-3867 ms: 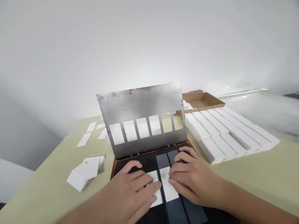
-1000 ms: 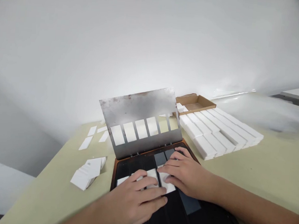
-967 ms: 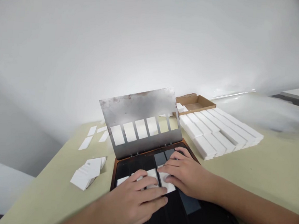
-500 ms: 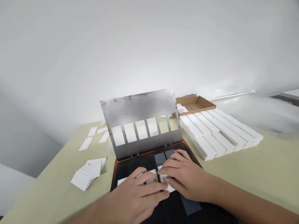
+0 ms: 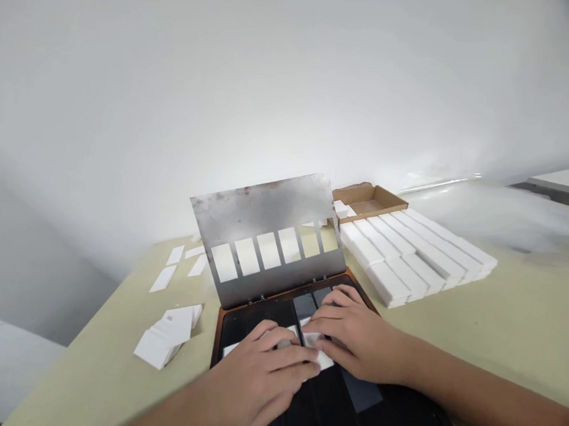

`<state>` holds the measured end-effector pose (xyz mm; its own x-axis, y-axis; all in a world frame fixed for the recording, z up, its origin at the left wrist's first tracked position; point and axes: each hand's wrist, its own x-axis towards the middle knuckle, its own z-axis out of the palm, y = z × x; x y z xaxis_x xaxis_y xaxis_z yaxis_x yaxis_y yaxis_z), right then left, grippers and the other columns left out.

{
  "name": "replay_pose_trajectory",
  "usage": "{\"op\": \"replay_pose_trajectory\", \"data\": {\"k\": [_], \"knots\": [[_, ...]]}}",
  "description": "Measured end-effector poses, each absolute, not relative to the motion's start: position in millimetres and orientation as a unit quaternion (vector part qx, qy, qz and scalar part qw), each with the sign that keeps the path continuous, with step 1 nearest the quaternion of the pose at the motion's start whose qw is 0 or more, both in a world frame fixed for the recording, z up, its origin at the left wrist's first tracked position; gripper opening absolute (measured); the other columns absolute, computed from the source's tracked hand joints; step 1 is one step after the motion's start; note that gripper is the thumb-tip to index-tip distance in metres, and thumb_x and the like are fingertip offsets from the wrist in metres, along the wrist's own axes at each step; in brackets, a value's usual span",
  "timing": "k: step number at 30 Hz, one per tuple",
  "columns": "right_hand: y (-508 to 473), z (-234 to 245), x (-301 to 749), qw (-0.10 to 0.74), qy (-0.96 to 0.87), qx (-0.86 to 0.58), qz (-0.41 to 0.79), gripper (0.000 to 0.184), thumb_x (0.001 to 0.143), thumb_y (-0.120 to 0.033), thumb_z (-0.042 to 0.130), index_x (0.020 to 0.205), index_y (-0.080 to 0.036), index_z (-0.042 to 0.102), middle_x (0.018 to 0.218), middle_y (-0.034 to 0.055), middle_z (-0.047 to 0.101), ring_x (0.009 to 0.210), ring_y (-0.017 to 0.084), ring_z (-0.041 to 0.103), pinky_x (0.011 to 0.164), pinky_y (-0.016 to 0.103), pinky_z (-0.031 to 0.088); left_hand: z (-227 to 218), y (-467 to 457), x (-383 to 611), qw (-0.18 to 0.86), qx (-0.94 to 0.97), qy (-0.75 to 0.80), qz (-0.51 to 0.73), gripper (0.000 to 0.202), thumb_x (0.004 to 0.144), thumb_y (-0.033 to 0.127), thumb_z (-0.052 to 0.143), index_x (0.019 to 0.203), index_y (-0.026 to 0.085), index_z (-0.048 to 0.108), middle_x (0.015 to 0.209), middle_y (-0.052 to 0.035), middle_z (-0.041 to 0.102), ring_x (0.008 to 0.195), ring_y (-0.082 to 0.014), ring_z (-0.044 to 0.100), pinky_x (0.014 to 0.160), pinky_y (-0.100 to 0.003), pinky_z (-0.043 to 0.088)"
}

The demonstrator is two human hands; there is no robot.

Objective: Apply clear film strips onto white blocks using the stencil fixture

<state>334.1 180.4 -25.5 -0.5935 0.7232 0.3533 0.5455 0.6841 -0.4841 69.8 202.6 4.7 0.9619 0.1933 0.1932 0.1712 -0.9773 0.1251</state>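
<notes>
A black board (image 5: 321,403) with a brown rim lies before me, with a metal plate (image 5: 265,202) hinged at its far edge and tilted up. Rectangular windows run in a row across this plate. White cards lie on the board in a row. My left hand (image 5: 264,375) reaches over them, fingers stretched and spread, its fingertips at the lower left of one white card (image 5: 325,360). From the right, my right hand (image 5: 353,336) has thumb and fingers on that same card, at its upper and right edges. Both hands partly cover the cards.
Stacked white cards (image 5: 419,256) stand right of the board, in front of an open cardboard box (image 5: 371,200). On the left lie a loose pile of white cards (image 5: 169,335) and several single cards (image 5: 164,279) on the yellowish table (image 5: 95,362). A white wall (image 5: 276,74) rises behind.
The view has shifted slightly. Both hands stay nearly in place at the same white card, with only small finger movement.
</notes>
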Motion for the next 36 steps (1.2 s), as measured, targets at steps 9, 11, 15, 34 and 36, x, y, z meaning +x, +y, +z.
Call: {"op": "replay_pose_trajectory", "data": {"k": [9,11,15,34,36], "knots": [[183,-33,336,0.242,-0.881,-0.385,0.128,0.032,0.109,-0.034,0.053,0.136,-0.024,0.067,0.135,0.0062,0.069,0.127,0.028,0.049,0.115,0.052,0.029,5,202,71,0.065,0.989,0.096,0.094,0.042,0.101,0.011,0.056,0.142,0.022,0.059,0.135,-0.0026,0.072,0.118,-0.0244,0.057,0.104,-0.04,0.04],[183,-33,336,0.238,-0.879,-0.397,0.117,0.032,0.11,-0.036,0.052,0.135,-0.024,0.068,0.14,0.0066,0.067,0.132,0.03,0.048,0.117,0.054,0.027,4,203,70,0.067,0.989,0.096,0.093,0.043,0.1,0.011,0.056,0.142,0.022,0.059,0.135,-0.0032,0.072,0.119,-0.0246,0.058,0.103,-0.04,0.04],[181,-32,334,0.23,-0.877,-0.41,0.1,0.032,0.111,-0.036,0.048,0.13,-0.024,0.071,0.143,0.0066,0.066,0.136,0.032,0.046,0.119,0.057,0.025,1,203,69,0.072,0.988,0.097,0.093,0.043,0.1,0.011,0.056,0.141,0.022,0.059,0.134,-0.0034,0.072,0.12,-0.0254,0.057,0.104,-0.04,0.039],[182,-35,335,0.193,-0.883,-0.417,0.095,0.046,0.113,-0.042,0.041,0.149,-0.021,0.058,0.156,0.011,0.055,0.146,0.037,0.037,0.121,0.063,0.024,2,203,69,0.068,0.988,0.103,0.093,0.044,0.099,0.011,0.056,0.141,0.023,0.06,0.132,-0.0072,0.07,0.118,-0.0262,0.059,0.102,-0.041,0.042],[182,-33,335,0.207,-0.88,-0.418,0.09,0.045,0.112,-0.042,0.043,0.15,-0.022,0.058,0.157,0.0106,0.054,0.146,0.035,0.037,0.122,0.062,0.025,1,203,69,0.068,0.988,0.104,0.095,0.045,0.099,0.01,0.056,0.141,0.023,0.06,0.133,-0.0074,0.069,0.118,-0.0263,0.058,0.103,-0.041,0.042]]}}
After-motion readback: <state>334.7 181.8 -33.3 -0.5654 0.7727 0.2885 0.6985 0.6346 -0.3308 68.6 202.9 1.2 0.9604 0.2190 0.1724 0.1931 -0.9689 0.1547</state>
